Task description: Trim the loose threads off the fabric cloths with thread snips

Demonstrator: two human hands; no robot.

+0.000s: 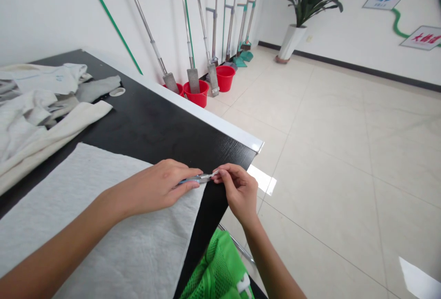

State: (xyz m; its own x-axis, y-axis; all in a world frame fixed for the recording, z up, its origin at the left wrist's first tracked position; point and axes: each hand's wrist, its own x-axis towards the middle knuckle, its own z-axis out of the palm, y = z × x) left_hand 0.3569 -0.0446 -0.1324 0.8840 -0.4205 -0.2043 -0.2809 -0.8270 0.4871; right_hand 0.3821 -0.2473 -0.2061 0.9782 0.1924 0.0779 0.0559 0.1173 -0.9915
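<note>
The left hand [172, 182] clamps a slim blue-and-silver metal tool [195, 180], the right hand [240, 186] a small whitish piece [216, 173], beside a pale-grey cloth sheet [138, 244]; beyond it, a white rectangular sign [424, 38] reads "大…" in red.

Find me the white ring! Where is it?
In the head view, the white ring is on the left, on the black table, beside the cloth heap and beyond the flat cloth.

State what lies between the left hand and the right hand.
A small blue-and-silver tool shows between the left hand and right hand in the head view.
</note>
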